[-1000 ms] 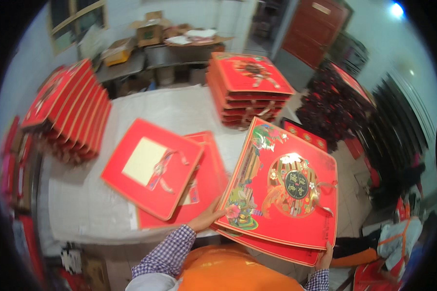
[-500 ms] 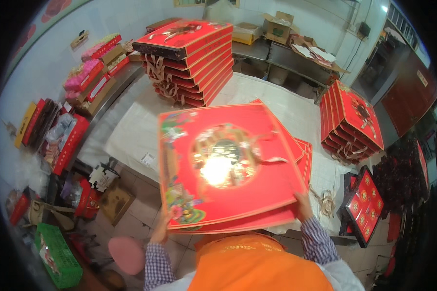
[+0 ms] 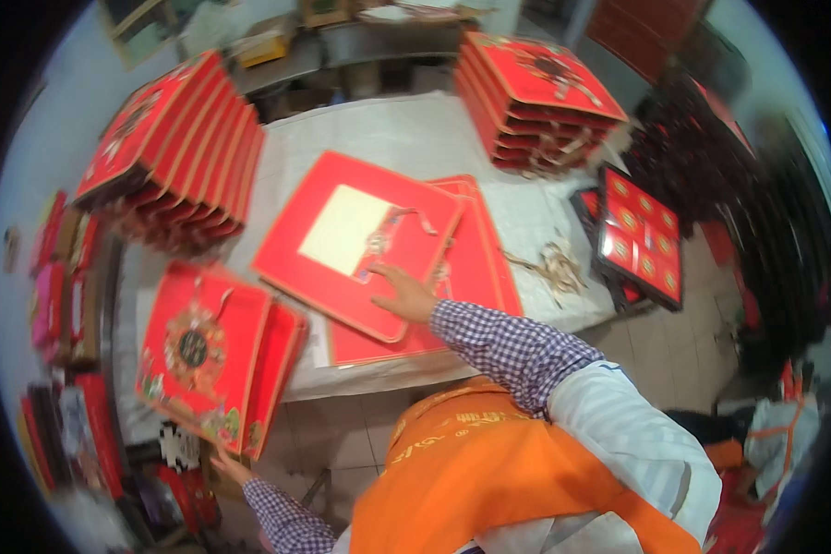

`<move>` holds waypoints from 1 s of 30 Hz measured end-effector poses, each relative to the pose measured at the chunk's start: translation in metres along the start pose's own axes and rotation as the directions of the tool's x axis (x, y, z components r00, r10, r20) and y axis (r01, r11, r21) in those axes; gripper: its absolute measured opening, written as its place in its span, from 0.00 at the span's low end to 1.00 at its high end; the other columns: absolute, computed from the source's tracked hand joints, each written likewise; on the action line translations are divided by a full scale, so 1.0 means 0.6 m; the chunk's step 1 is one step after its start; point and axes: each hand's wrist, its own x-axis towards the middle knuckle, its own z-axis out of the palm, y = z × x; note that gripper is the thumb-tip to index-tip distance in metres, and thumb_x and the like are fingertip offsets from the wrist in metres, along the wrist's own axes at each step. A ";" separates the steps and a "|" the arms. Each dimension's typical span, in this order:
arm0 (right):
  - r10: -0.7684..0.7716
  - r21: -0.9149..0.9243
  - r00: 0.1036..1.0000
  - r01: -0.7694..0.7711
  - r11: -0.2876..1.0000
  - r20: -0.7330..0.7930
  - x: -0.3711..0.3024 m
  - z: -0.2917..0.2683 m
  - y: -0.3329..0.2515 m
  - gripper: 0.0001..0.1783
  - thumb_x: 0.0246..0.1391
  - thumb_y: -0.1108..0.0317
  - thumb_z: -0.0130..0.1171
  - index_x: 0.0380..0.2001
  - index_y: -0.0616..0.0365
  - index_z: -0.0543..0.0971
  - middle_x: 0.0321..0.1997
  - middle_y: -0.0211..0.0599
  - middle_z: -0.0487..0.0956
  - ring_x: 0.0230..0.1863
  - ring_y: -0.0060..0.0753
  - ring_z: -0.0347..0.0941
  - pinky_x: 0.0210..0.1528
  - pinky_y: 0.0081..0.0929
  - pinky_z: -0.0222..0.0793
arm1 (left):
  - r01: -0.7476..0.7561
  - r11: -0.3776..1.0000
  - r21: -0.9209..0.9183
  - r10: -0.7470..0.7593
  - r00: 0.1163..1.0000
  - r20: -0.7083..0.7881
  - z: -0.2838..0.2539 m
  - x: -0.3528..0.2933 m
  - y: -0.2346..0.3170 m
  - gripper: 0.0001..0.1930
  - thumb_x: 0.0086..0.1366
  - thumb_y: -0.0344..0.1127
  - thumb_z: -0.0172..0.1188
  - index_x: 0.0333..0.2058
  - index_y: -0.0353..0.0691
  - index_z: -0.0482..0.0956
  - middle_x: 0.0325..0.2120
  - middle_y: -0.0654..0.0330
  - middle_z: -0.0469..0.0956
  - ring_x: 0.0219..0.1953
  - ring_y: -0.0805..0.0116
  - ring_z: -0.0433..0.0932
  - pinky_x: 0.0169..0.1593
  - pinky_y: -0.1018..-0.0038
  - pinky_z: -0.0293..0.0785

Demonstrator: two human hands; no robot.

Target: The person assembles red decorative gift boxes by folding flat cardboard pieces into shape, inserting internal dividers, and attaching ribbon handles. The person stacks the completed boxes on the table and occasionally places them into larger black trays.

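Note:
My left hand (image 3: 233,466) is at the lower edge of a red folded gift-box cover (image 3: 162,346), its fingers partly hidden there. The cover has a round gold-and-dark emblem, a ribbon and floral corners, and lies at the left end of the table with its layers slightly parted. My right hand (image 3: 404,295), fingers stretched out, rests on another red cover (image 3: 295,198) with a cream square and a ribbon across it. That cover lies askew over more red covers (image 3: 489,268).
Tall stacks of red gift boxes with ribbons stand at the far left (image 3: 198,138) and far right (image 3: 535,83). Loose beige ribbons (image 3: 559,268) lie on the white-covered table (image 3: 360,125). Black trays with red squares (image 3: 642,231) are at its right edge.
The large red cover went from both hands to the table's left side. My right hand let go of it and moved onto the covers in the middle. The view has shifted.

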 end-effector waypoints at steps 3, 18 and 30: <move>0.300 0.122 0.925 -0.278 0.953 -0.232 -0.115 -0.093 0.164 0.37 0.58 0.49 0.59 0.65 0.56 0.65 0.65 0.53 0.67 0.67 0.47 0.64 0.66 0.41 0.62 | -0.411 0.881 -0.234 0.433 0.900 0.051 0.106 -0.043 -0.041 0.43 0.65 0.58 0.57 0.70 0.44 0.51 0.67 0.42 0.55 0.67 0.44 0.58 0.66 0.49 0.59; 0.730 0.841 -0.417 -0.266 0.472 -0.542 -0.695 -0.452 0.570 0.30 0.56 0.53 0.61 0.55 0.62 0.72 0.45 0.41 0.76 0.44 0.35 0.72 0.47 0.36 0.69 | -0.493 0.869 0.041 0.009 0.098 0.995 0.575 -0.604 0.013 0.30 0.69 0.35 0.56 0.66 0.31 0.57 0.59 0.45 0.66 0.60 0.55 0.68 0.63 0.62 0.64; 0.651 0.458 -0.217 -0.860 0.225 -0.728 -0.889 -0.688 0.726 0.34 0.62 0.47 0.52 0.58 0.66 0.71 0.56 0.57 0.74 0.58 0.54 0.70 0.61 0.42 0.64 | -0.484 0.875 0.003 -0.230 -0.410 0.883 0.888 -1.115 -0.081 0.39 0.67 0.42 0.61 0.69 0.34 0.50 0.63 0.46 0.62 0.61 0.55 0.68 0.59 0.62 0.68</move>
